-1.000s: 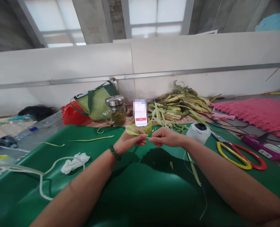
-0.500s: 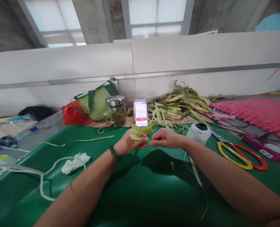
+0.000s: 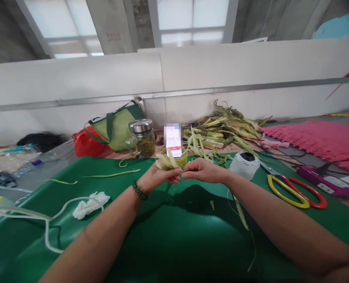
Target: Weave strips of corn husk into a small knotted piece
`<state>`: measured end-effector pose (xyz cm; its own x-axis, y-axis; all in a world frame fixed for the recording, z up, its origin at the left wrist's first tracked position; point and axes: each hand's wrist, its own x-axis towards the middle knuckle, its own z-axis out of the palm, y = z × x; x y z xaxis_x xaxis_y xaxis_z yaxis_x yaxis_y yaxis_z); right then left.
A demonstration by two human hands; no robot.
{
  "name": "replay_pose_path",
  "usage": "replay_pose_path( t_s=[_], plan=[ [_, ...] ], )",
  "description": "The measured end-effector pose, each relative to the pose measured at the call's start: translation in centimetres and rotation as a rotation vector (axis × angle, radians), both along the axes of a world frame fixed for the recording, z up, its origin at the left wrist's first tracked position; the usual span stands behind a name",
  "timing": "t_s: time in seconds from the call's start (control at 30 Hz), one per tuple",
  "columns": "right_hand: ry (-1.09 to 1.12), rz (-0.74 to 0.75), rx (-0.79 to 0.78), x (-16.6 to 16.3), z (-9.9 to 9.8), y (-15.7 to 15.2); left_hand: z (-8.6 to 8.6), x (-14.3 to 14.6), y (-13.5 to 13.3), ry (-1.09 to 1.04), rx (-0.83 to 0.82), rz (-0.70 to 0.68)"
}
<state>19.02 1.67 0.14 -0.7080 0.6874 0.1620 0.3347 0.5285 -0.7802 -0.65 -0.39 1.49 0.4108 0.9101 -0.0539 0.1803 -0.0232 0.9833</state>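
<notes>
Both hands meet above the far part of a green mat [image 3: 162, 236]. My left hand [image 3: 159, 179] pinches a small bundle of pale yellow-green husk leaves [image 3: 166, 161], which fan upward from its fingers. My right hand [image 3: 202, 171] is closed in a pinch on the same husk piece, its fingertips touching those of the left. A green bead bracelet [image 3: 139, 190] sits on my left wrist. Thin husk strips [image 3: 241, 210] trail down under my right forearm.
A pile of corn husks [image 3: 224, 127] lies at the back. A phone [image 3: 173, 140], glass jar [image 3: 141, 137], green bag [image 3: 115, 125], white thread spool [image 3: 245, 165], yellow and red scissors [image 3: 295, 190], white tissue [image 3: 87, 204] and pink knit fabric [image 3: 316, 139] surround the mat.
The husk piece has been gathered from a single flat leaf into an upright fan between the fingers. The hands shifted slightly left and the camera drifted.
</notes>
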Motion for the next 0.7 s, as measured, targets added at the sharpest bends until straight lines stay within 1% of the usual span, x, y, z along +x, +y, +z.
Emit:
replay_pose_path(
  t_s=[0.1,0.23,0.33,0.43,0.5,0.6,0.7],
  plan=[
    [-0.024,0.001,0.035,0.0,0.0,-0.1,0.0,-0.1,-0.1,0.042,0.07,-0.007],
    [-0.073,0.031,0.082,0.2,0.3,-0.2,0.2,-0.6,0.2,0.123,0.063,-0.059],
    [-0.1,0.032,0.051,0.4,0.3,-0.1,0.2,-0.7,0.4,0.136,0.076,-0.08],
    [-0.079,-0.051,0.041,0.3,0.0,0.0,-0.1,-0.4,0.5,0.136,0.095,-0.042],
    [-0.005,-0.128,0.112,-0.2,-0.2,-0.2,-0.5,0.0,0.4,0.133,0.116,-0.056],
    [0.075,-0.193,0.241,-0.9,-0.4,-0.7,-1.1,0.6,0.3,0.133,0.131,-0.117],
    [0.106,-0.267,0.296,-1.0,-0.5,-0.6,-1.4,0.9,0.2,0.116,0.104,-0.114]
  ],
)
